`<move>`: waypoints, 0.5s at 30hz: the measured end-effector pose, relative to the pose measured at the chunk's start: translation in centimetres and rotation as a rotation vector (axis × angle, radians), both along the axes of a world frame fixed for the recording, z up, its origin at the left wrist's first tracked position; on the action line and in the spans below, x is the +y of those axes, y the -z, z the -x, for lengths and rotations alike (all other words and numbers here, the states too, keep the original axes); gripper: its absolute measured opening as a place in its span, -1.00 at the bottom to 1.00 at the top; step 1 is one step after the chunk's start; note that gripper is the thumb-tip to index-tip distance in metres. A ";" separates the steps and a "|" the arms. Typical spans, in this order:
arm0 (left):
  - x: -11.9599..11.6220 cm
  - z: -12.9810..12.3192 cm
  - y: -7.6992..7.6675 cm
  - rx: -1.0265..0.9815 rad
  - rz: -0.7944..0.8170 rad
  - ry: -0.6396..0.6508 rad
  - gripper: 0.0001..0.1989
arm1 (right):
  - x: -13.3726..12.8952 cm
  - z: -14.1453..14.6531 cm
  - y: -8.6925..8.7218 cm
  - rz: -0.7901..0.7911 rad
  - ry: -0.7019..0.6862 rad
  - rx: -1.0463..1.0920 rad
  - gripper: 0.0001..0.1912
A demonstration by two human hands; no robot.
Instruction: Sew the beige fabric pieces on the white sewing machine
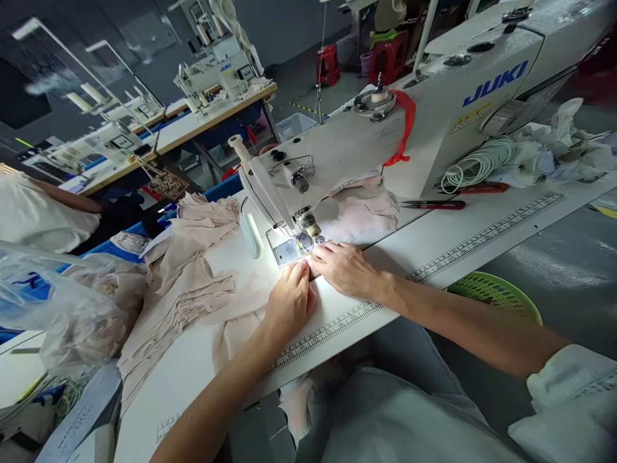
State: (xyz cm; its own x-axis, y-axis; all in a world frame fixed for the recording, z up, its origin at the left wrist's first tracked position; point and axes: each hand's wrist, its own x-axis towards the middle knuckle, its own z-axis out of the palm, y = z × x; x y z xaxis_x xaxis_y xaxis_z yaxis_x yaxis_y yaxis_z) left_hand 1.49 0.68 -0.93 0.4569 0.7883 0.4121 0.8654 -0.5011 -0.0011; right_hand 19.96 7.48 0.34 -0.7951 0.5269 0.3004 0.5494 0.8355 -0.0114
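Both hands meet just in front of the presser foot of a white sewing machine (357,138), under its bright lamp. My left hand (289,296) is closed, its fingertips pinching the edge of a pale pink fabric piece (248,292) that trails off to the left. Touching it from the right, my right hand (347,267) has bent fingers pressed together on the same edge beside the needle plate (288,251). The fingers hide much of the held edge. Behind the right hand, more pink fabric (369,215) lies under the machine arm.
Stacked pink fabric pieces (193,283) cover the table's left side, near a clear plastic bag (91,315). Thread snips (434,204), a coil of pale cord (479,164) and white scraps (549,151) lie at right. A green basket (499,292) sits below the table edge. Another person's sleeve (43,212) shows far left.
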 end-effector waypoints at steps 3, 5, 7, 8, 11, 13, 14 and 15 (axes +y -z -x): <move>0.4 -0.1 -0.1 0.025 0.001 -0.024 -0.62 | 0.6 -0.1 0.2 0.025 0.053 0.079 -0.69; 0.8 0.0 -0.2 0.030 -0.008 -0.052 -0.66 | 1.1 -0.2 0.3 0.021 0.112 0.124 -0.67; 1.4 0.1 -0.2 0.029 -0.018 -0.073 -0.68 | 1.5 -0.4 0.4 0.015 0.155 0.150 -0.66; 1.6 0.2 -0.1 0.026 -0.023 -0.079 -0.68 | 1.6 -0.4 0.4 0.018 0.166 0.155 -0.65; 2.3 0.5 0.2 0.020 -0.051 -0.078 -0.69 | 1.7 -0.7 0.4 0.045 0.175 0.151 -0.65; 2.6 0.7 0.4 0.020 -0.069 -0.075 -0.70 | 1.6 -0.8 0.4 0.064 0.177 0.143 -0.65; 2.8 0.7 0.5 0.023 -0.073 -0.070 -0.70 | 1.6 -0.9 0.3 0.072 0.178 0.141 -0.65; 2.9 0.8 0.5 0.027 -0.074 -0.063 -0.70 | 1.6 -0.9 0.3 0.077 0.179 0.141 -0.65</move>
